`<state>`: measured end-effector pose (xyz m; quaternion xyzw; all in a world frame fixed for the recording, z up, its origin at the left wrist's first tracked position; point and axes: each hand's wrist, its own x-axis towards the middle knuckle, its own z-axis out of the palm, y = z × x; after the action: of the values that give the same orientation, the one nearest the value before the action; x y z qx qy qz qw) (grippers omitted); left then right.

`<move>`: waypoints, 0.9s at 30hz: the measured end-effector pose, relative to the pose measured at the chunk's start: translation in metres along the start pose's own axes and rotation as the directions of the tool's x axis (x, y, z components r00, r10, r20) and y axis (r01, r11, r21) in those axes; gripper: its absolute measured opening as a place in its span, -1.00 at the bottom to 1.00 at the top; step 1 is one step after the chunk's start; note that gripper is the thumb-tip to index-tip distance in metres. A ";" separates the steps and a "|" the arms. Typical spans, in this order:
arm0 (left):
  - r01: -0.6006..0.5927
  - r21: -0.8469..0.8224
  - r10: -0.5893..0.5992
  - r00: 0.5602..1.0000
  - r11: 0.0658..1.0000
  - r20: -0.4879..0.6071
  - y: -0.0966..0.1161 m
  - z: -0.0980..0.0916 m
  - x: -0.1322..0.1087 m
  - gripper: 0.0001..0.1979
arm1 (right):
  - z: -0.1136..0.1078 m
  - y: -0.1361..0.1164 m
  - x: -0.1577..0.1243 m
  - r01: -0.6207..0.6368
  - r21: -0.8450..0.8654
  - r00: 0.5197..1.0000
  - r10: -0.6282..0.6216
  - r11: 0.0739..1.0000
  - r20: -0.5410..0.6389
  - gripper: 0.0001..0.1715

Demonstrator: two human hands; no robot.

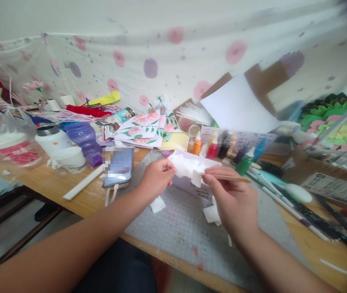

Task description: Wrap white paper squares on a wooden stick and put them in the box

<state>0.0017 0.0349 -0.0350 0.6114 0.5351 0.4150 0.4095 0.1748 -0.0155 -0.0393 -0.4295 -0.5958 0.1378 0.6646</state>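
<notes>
My left hand (160, 175) is closed in a pinch at the edge of some thin white tissue paper (183, 166). In my right hand (232, 197) is a flat wooden stick (230, 178), pointing left, with a small white scrap (196, 178) at its tip. Both hands are over a low white paper box (191, 188) with handwriting on its front, and white pieces fill its opening. Beneath them lies a grey cutting mat (176, 232), where a white tissue scrap (158, 204) and another white scrap (212, 214) rest.
A phone (118, 165) with a cable lies left of the mat, near a paper cup (69, 158) and a purple container (83, 140). Paint bottles (212, 149) stand behind the box. Brushes and pens (298, 211) lie at right, before a cardboard box (328, 183).
</notes>
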 end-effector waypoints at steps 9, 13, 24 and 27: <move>-0.116 -0.100 0.117 0.993 0.988 0.004 0.005 -0.002 -0.005 -0.48 | 0.001 0.003 -0.002 -0.063 0.236 0.998 0.059 0.970 0.024 -0.82; -0.091 -0.335 0.208 0.920 0.938 0.331 0.015 -0.002 -0.019 -0.64 | 0.001 0.002 -0.005 -0.047 0.315 0.996 0.018 0.948 0.093 -0.76; 0.163 -0.576 0.148 0.878 0.801 0.455 0.013 -0.004 -0.020 -0.82 | 0.000 0.000 -0.007 -0.031 0.368 0.990 -0.022 0.929 0.139 -0.73; 0.180 -0.594 0.161 0.865 0.784 0.474 0.013 -0.004 -0.020 -0.83 | 0.000 -0.002 -0.008 -0.004 0.352 0.985 -0.057 0.936 0.162 -0.73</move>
<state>0.0007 0.0140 -0.0231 0.5255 0.2465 0.3921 0.7137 0.1725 -0.0218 -0.0432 -0.2827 -0.6217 0.2687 0.6793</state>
